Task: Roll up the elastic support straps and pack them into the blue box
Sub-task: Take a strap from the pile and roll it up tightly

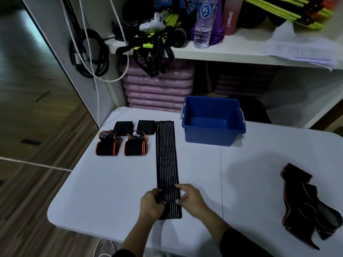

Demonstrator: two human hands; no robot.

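A long black striped strap (166, 154) lies flat on the counter (111, 182), running from close to the far edge straight back to the near edge, where both hands work its near end. The left hand (151, 203) curls its fingers over the strap's left border and the right hand (192, 200) pinches the right border. Both are clamped on the strap at what looks like a fold, with a short tail of it showing beneath them toward the near edge. The step in hand appears to be starting the roll, and the start decides the rest. The first turn wants to be small and tight, with both borders lined up so the roll does not cone to one side. Rolling toward the far edge with even pressure from each hand, the flat length lying straight, should hold the stripes parallel. Elastic tends to spring open, so the roll likely needs a firm pinch until its end is fastened. The blue box (211, 136) stands open near the far edge, just right of the strap's far end, with nothing visible inside. Four rolled straps (124, 127) sit toward the far left corner, and a loose heap of black straps (306, 201) with orange edging lies unrolled by the right edge.
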